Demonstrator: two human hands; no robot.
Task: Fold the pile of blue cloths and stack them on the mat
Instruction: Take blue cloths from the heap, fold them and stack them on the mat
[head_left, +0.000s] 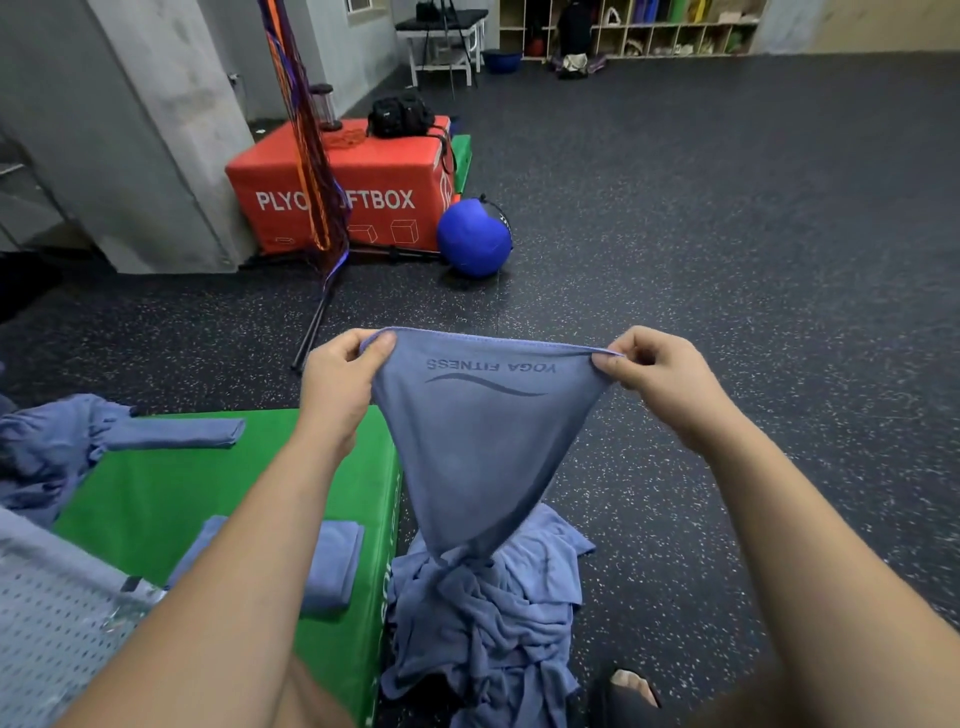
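Observation:
I hold a blue cloth (478, 441) up in front of me, its top edge stretched flat and the print "YOGA FITNESS" upside down. My left hand (340, 382) pinches its left corner and my right hand (660, 379) pinches its right corner. The cloth hangs down to a point that touches the crumpled pile of blue cloths (488, 618) on the floor. To the left lies the green mat (171, 488). One folded cloth (332, 564) rests on its near part, partly behind my left forearm. Another folded cloth (171, 434) lies at its far edge.
More loose blue cloth (41, 457) spills over the mat's left side. A red plyo box (358, 182) with a black bag, a blue ball (474, 236) and a stand with hanging bands (311, 156) stand ahead on the left. Dark speckled floor (727, 234) stretches right. My sandalled foot (631, 688) is beside the pile.

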